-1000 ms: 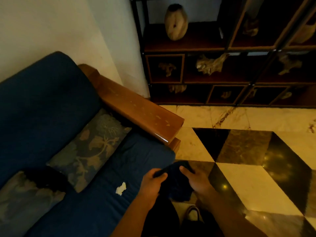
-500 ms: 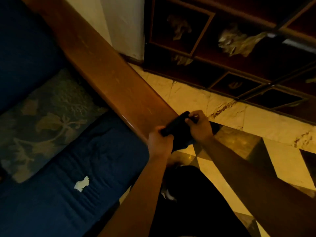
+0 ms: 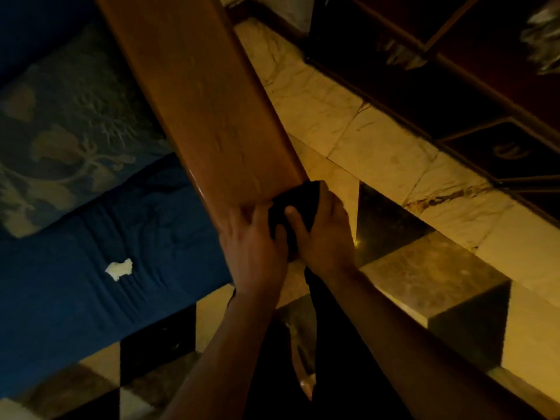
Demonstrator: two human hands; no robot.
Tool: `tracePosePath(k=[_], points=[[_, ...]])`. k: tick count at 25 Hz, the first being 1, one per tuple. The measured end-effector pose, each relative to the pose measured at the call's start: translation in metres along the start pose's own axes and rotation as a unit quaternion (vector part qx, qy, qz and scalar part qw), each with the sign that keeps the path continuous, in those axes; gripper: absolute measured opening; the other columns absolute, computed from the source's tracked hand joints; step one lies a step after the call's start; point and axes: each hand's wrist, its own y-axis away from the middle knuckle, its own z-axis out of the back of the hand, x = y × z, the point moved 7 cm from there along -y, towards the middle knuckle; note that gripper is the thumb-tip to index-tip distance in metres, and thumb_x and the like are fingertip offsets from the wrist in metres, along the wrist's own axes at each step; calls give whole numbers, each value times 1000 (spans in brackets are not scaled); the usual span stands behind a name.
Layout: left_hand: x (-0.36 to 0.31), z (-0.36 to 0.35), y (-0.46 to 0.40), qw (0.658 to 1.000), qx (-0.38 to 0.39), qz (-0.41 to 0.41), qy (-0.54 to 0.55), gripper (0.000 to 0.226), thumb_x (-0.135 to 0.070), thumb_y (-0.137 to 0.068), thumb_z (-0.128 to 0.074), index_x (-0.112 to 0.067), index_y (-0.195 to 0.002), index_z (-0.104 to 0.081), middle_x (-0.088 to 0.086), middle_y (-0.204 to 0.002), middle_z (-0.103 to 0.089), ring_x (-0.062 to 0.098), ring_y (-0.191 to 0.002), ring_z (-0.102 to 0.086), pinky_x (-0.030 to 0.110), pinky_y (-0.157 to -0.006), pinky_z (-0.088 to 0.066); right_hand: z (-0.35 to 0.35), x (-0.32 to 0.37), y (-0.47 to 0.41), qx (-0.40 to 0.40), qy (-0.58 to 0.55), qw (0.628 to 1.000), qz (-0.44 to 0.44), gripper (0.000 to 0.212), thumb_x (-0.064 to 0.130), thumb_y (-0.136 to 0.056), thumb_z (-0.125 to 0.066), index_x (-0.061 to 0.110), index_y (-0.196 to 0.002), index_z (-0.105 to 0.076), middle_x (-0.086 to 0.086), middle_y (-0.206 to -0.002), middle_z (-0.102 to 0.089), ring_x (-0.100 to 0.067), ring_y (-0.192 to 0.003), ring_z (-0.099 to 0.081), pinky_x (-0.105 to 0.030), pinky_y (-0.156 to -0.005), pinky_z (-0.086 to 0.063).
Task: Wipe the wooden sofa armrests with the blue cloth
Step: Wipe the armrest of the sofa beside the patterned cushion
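The wooden armrest (image 3: 206, 95) runs from the top of the view down to the middle, wide and glossy brown. At its near end sits the dark blue cloth (image 3: 298, 204), bunched against the front right corner. My right hand (image 3: 325, 234) lies over the cloth and grips it, thumb across its top. My left hand (image 3: 253, 247) rests beside it on the armrest's front edge, fingers touching the cloth's left side. Most of the cloth is hidden under my hands.
The blue sofa seat (image 3: 91, 283) with a white scrap (image 3: 119, 268) on it lies left of the armrest. A patterned cushion (image 3: 60, 140) leans at the back. Marble floor tiles (image 3: 378, 147) and a dark wooden cabinet (image 3: 454, 71) are on the right.
The view has dropped closer over the armrest. My hands have brought the cloth from in front of me up to the armrest's near end and pressed it against the front corner.
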Motion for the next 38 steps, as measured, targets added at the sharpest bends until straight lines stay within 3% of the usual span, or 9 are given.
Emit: tracePosePath(k=[2,5,7,8,13,20,23,31,38], points=[[19,5,5,998,-50,45,6,34,-28,-92,-65,-10,-121,-62,19,-122,-54,37,-113,-49,45,-91,-42,-5,4,-8,47,24,999,0,98,83,-86,-40,18,-157,-20,-16,-150,-45,-36,-132,-49,-47,-101,-49],[62,7,8,981,-87,151,80,39,-30,-93,-64,-6,-123,-57,18,-119,-55,34,-111,-51,45,-90,-44,-5,3,-57,128,-76,988,-50,76,80,-88,-45,18,-130,-57,-2,-114,-70,-23,-104,-67,-31,-70,-46],[91,-5,-1,950,-51,229,204,43,-41,-97,-58,-15,-130,-53,6,-121,-59,20,-108,-58,32,-82,-47,-2,12,-87,157,-116,980,-49,72,78,-91,-45,10,-98,-67,9,-79,-67,-15,-75,-66,-31,-61,-40],[101,-14,-6,924,-16,264,275,43,-45,-98,-55,-20,-132,-53,0,-118,-62,11,-100,-62,26,-74,-47,-4,17,-93,155,-117,980,-43,76,76,-92,-44,4,-103,-67,6,-78,-64,-17,-74,-64,-32,-62,-40],[120,-37,-18,830,59,295,470,32,-41,-98,-60,-23,-124,-58,-6,-107,-69,7,-93,-68,30,-77,-55,-6,20,-43,12,-21,996,91,79,65,-99,-43,21,-160,-21,-5,-160,-38,-24,-142,-42,-37,-104,-42],[137,-37,-16,728,107,363,572,45,-41,-106,-38,-10,-125,-65,15,-120,-71,31,-108,-68,44,-91,-56,-34,11,50,-53,320,918,227,85,68,-100,-34,13,-163,-19,-18,-171,-5,-44,-156,0,-59,-126,-9],[147,-35,-22,700,97,378,598,46,-38,-108,-33,-5,-103,-64,17,-92,-67,31,-81,-65,41,-77,-54,-75,45,63,-34,356,881,308,87,69,-96,-39,15,-162,-22,-17,-171,-9,-45,-156,-3,-59,-126,-6],[171,-32,-24,757,67,365,538,46,-41,-106,-38,-11,-90,-69,7,-82,-73,20,-73,-69,34,-65,-54,-117,82,67,-21,430,824,369,91,43,-91,-67,13,-162,-19,-13,-171,-7,-43,-156,-5,-55,-126,-12],[173,-32,-39,720,61,369,585,53,-48,-106,-35,-7,-114,-68,16,-100,-75,30,-93,-71,47,-88,-57,-116,144,8,33,409,802,433,73,34,-97,-44,13,-162,-20,-7,-173,0,-38,-157,10,-53,-128,1]])
